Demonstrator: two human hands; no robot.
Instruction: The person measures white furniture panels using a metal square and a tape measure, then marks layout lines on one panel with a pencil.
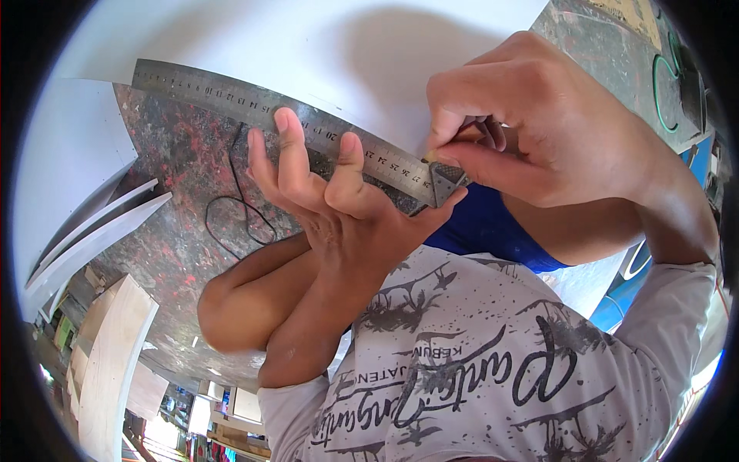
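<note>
A steel combination square (323, 132) with a ruled blade lies along the edge of a large white panel (254, 38). My left hand (335, 185) holds it from the near side, with fingertips on the blade and the thumb by the dark metal head (448, 181). Above that head, my right hand (531, 115) is closed in a pinch. Between its fingers is a slim reddish-brown pencil (467, 132), mostly hidden, its tip close to the blade's right end and the panel's edge.
Below the panel is a dark, paint-spattered floor (177, 154) with a thin black cord (231, 202) looped on it. Pale boards (108, 231) lean at the left, with a wooden piece (115, 362) nearer. A green cable (658, 92) hangs at the far right. My bent legs are under my arms.
</note>
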